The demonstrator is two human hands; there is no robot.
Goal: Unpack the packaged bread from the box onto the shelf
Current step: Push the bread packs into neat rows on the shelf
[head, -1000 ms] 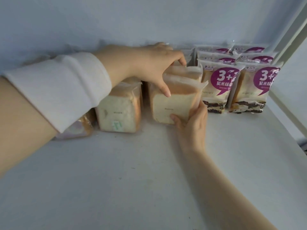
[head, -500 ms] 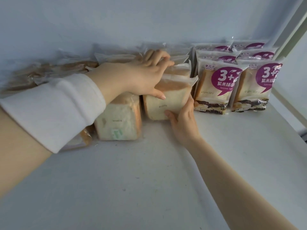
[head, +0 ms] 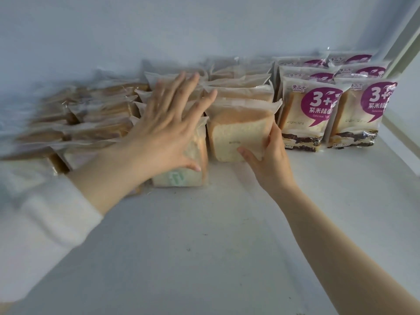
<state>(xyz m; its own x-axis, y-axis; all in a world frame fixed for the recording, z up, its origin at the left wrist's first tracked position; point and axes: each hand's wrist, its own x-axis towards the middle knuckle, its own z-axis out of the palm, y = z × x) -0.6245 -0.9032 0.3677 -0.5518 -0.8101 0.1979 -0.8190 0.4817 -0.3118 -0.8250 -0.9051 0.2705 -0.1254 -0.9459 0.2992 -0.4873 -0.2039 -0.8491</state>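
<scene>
Fingers of your left hand are spreading wide and flat, gripping nothing, and they are blurring slightly in front of the middle column of clear-wrapped bread. Your left thumb tip is resting against the front toast pack with the green sticker, which is standing upright on the white shelf.

Your right hand is cupping the lower right corner of the front clear-wrapped toast loaf. Its thumb is lying across the loaf's front face while the other fingers are curling round the right side, closing on the pack. That loaf is sitting upright on the shelf at the head of its own row, just beside the green-sticker pack on its left and the purple-labelled rice bread packs on its right.

More clear-wrapped loaves are lining up behind it toward the back wall. Flatter bread packs are lying at the far left, too blurred to read. A white sleeve is covering your left forearm; your right forearm is bare. No box is showing in this view.
</scene>
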